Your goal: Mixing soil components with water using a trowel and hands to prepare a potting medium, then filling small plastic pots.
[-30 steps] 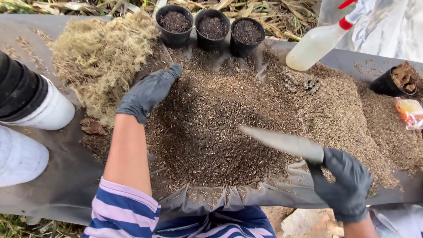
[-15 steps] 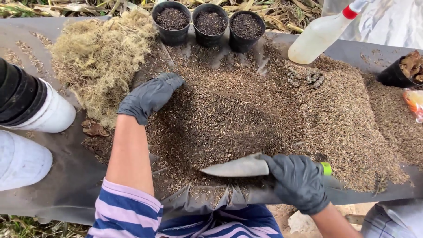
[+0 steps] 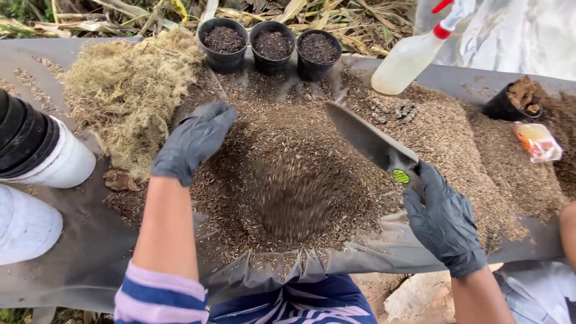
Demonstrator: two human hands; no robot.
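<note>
Trowel raised over the soil heap, both gloved hands at work.

Right hand (image 3: 445, 223) closed around the handle of the trowel (image 3: 371, 141), grip pressed tight, blade slanting up and away toward the far edge of the counter (image 3: 72, 264). Left hand (image 3: 192, 143) spread flat, fingers resting on the left slope of the heap of brown potting mix (image 3: 288, 186) at mid-counter. Dry moss (image 3: 126, 90) piled at the far left corner. Three black pots (image 3: 271, 45) filled with mix lined along the far edge, spray bottle (image 3: 414, 54) just right of them.
</note>
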